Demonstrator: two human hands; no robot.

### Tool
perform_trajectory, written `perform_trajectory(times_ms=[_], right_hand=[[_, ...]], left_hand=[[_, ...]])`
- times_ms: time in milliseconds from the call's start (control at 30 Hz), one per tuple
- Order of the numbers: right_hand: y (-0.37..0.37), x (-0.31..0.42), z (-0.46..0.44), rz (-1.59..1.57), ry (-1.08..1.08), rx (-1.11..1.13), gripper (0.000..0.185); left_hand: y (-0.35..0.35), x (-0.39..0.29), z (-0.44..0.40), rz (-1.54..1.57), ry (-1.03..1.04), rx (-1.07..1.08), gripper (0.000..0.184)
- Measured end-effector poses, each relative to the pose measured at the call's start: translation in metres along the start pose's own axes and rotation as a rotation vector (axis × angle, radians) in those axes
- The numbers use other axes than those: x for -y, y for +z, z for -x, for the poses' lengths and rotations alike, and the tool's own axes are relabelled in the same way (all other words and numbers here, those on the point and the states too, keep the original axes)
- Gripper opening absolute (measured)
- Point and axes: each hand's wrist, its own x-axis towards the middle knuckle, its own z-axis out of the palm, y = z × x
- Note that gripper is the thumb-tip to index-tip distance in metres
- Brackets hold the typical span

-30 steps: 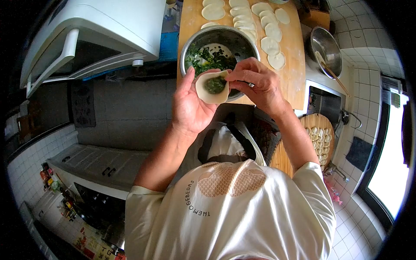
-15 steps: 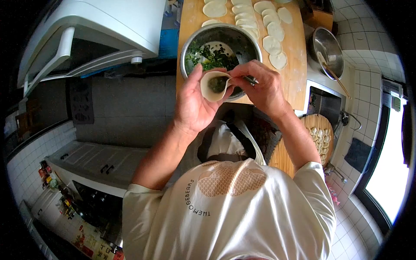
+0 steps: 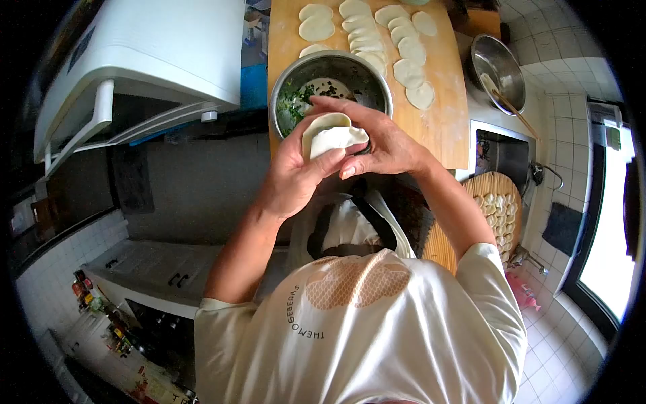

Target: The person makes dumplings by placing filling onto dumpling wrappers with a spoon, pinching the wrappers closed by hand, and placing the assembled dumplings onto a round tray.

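Observation:
A dough wrapper [image 3: 335, 138], partly folded over with pleats at its right side, is held between both hands. My left hand [image 3: 296, 168] cups it from the left, thumb against its lower edge. My right hand [image 3: 383, 141] grips its right end, fingers curled round behind it. Both hands are over the near rim of a metal bowl [image 3: 385, 94] of chopped greens [image 3: 289, 108]. The filling inside the wrapper is mostly hidden by the fold. Round dough wrappers [image 3: 412, 73] lie in overlapping rows on the wooden board [image 3: 444, 128].
At the right are a second metal bowl [image 3: 494, 64] with chopsticks [image 3: 515, 108], a sink [image 3: 496, 158] and a woven tray [image 3: 441, 236] holding several shaped dumplings [image 3: 498, 215]. A white appliance [image 3: 161, 47] stands at the upper left.
The wrapper went from an open cup to partly folded over its filling. My left thumb came down onto its edge, and my right hand closed in round its right side.

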Motion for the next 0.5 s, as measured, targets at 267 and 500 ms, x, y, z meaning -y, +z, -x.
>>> perform_trajectory(times_ms=[267,500], right_hand=[[0.012,0.012,0.000,-0.167,-0.089,-0.108,0.052],[0.020,0.023,0.004,-0.243,-0.058,-0.189,0.046]], left_hand=[[0.012,-0.022,0.006,-0.355,-0.020,0.019,0.042],[0.010,-0.022,0.011,-0.591,0.187,0.092,0.045]])
